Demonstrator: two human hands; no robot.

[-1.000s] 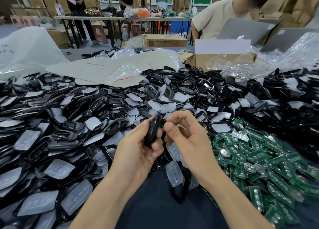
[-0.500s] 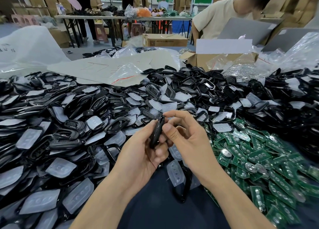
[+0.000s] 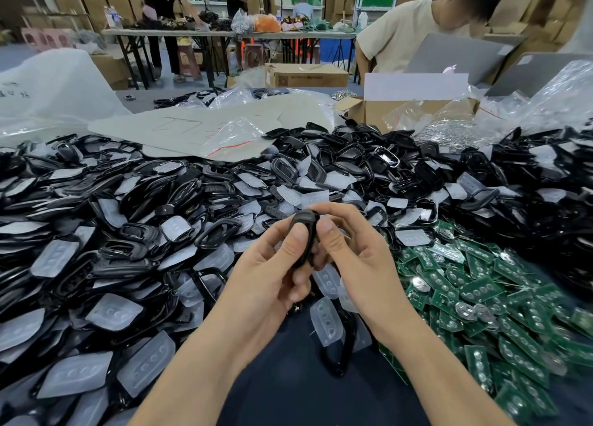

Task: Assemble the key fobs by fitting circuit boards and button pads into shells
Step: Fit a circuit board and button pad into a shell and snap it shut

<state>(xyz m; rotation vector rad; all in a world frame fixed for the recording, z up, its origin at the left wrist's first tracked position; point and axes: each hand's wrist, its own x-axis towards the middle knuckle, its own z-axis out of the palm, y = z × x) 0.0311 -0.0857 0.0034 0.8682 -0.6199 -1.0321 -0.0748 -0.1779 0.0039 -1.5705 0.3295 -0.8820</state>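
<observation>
Both hands meet above the tabletop [image 3: 288, 390]: left hand [image 3: 272, 278] and right hand [image 3: 356, 258] pinch one black shell [image 3: 305, 230] edge-on between thumbs and curled fingers. This looks like pressing the fob closed, though its contents are hidden. The next move likely calls for an even squeeze round the rim. Pads [image 3: 112, 311] and loose shells lie left, boards [image 3: 478, 292] right.

Single head-worn view (wide-angle), facing forward and down; left hand [image 3: 269, 284] and right hand [image 3: 357, 265] close below lens
</observation>
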